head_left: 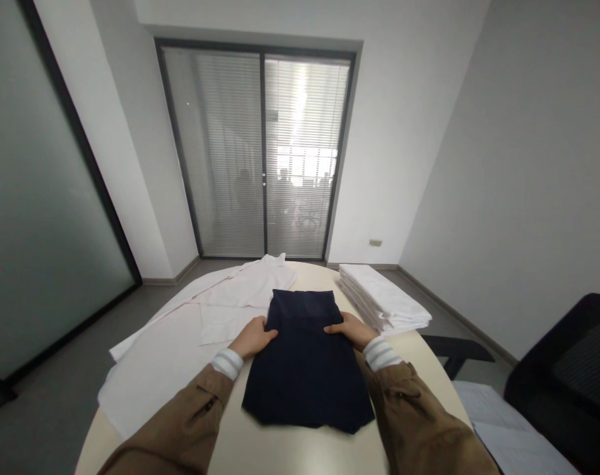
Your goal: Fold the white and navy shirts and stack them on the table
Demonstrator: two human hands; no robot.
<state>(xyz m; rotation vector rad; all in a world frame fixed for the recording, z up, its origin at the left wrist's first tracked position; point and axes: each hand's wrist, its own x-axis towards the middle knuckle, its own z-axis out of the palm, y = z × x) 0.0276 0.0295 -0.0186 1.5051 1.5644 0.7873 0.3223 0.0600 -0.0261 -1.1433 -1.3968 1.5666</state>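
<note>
A dark navy folded garment (307, 369), narrower at its far end and wider toward me, is held over the near middle of the table. Its exact kind does not show. My left hand (256, 335) grips the left edge, thumb on top and fingers beneath. On the opposite edge my right hand (352, 330) pinches the cloth the same way. Left of the garment a white shirt (181, 336) lies spread out, part of it hanging over the table's left edge. To the right sits a stack of folded white cloths (381, 297).
The round cream table (418, 359) has its curved edge close around these things. At the right stands a black office chair (567, 369), with pale cloth or paper (502, 422) on its seat. A glass door with blinds (260, 152) is beyond the table.
</note>
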